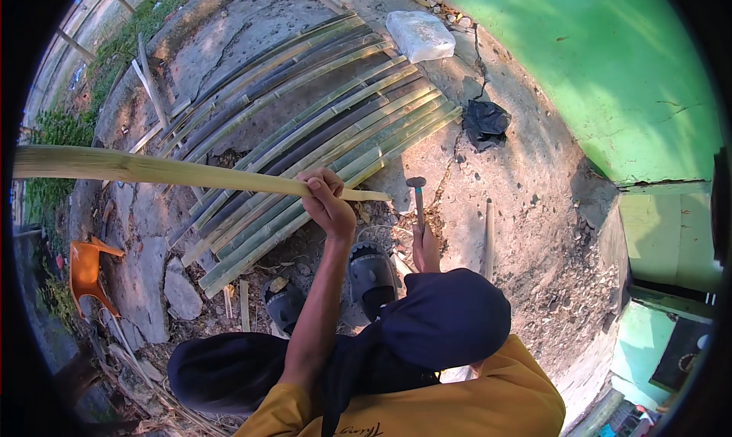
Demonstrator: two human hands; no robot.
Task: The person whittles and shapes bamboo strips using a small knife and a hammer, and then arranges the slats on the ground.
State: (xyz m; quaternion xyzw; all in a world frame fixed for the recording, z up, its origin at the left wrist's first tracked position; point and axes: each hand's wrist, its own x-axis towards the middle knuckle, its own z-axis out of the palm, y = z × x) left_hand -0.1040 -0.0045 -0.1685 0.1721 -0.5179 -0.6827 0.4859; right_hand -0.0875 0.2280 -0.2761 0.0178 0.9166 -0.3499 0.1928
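My left hand (332, 205) is closed around a long pale bamboo strip (168, 171) near its narrow right end. The strip is raised over the ground and runs out to the left edge of the view. In my right hand (427, 252), lower and to the right, a hammer (418, 202) stands with its dark head up, apart from the strip. Beyond and below the strip, several split bamboo slats (366, 124) lie side by side on the ground. My knees hide part of the ground close to me.
A white bulky bundle (419, 36) and a crumpled black plastic bag (486, 124) lie past the slats' right ends. An orange plastic chair (86, 277) is at the left. A green wall (610, 63) bounds the right. My dark sandals (372, 275) are near the slats' lower edge.
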